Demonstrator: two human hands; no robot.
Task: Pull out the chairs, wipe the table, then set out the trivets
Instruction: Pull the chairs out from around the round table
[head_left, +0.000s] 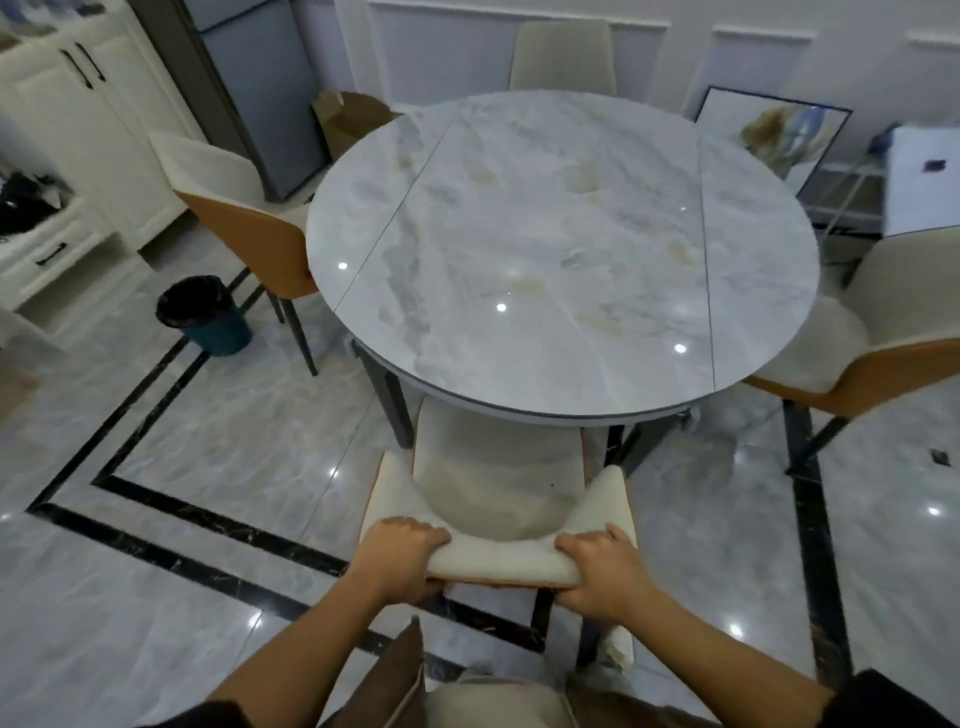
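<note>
A round grey marble table (561, 249) fills the middle of the head view, its top bare. A cream chair (496, 483) stands at its near edge, the seat partly under the tabletop. My left hand (402, 558) grips the left end of the chair's backrest top. My right hand (602, 574) grips the right end, fingers curled over the padded rim. Three more cream-and-orange chairs stand around the table: one at the left (244, 218), one at the far side (563, 54), one at the right (893, 332). No trivets or cloth are in sight.
A dark bin (205, 314) with a black liner stands on the glossy tiled floor left of the table. White cabinets (78, 140) line the left wall. A cardboard box (353, 119) and a framed picture (774, 137) lean near the far wall.
</note>
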